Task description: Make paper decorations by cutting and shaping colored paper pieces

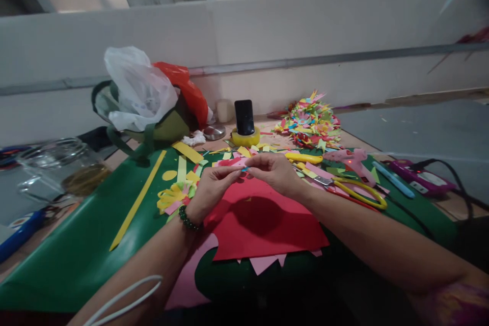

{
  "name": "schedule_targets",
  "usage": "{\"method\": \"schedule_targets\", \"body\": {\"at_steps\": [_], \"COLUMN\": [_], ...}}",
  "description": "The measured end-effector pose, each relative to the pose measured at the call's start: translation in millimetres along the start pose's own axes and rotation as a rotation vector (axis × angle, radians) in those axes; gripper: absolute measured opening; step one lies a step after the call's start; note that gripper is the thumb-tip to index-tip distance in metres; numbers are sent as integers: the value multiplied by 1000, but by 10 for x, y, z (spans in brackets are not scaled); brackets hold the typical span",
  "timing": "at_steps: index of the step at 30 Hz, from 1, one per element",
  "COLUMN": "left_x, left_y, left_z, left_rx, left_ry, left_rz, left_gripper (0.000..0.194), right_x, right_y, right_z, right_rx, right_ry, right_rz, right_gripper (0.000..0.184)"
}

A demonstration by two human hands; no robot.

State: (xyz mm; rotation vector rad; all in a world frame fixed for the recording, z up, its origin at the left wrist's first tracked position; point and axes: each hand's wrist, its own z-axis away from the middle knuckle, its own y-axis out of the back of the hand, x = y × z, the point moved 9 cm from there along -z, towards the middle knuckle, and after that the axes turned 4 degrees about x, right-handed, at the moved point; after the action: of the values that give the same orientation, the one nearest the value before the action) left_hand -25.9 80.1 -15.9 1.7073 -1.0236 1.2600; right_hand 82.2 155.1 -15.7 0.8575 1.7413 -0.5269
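My left hand (212, 188) and my right hand (273, 170) meet above a red paper sheet (263, 224). Both pinch a tiny blue paper piece (245, 168) between their fingertips. A dark bead bracelet (187, 219) circles my left wrist. The red sheet lies on pink paper (267, 262) over a green mat (87, 249). Folded yellow and pink paper bits (175, 196) lie just left of my left hand.
Yellow-handled scissors (355, 191), a pink glue gun (353, 160) and a blue pen (393, 179) lie to the right. A heap of colourful paper flowers (309, 119) and a phone on a yellow stand (244, 122) sit behind. Plastic bags (141, 91) and a glass jar (57, 168) stand left.
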Motion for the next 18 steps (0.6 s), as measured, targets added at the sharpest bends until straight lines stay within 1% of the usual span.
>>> {"method": "schedule_targets", "body": {"at_steps": [7,18], "left_x": [-41,-1], "left_y": [25,21], "left_z": [-9,3], "left_rx": [17,14], "left_ry": [5,-25], "left_rz": [-40,-18], "left_gripper": [25,22], "right_x": [-18,55], "right_y": [-13,-7], "right_z": [10,-8], "right_rx": [-21,-32], "right_ry": [-8,-101], "right_rz": [-5,-107], "right_gripper": [11,13]}}
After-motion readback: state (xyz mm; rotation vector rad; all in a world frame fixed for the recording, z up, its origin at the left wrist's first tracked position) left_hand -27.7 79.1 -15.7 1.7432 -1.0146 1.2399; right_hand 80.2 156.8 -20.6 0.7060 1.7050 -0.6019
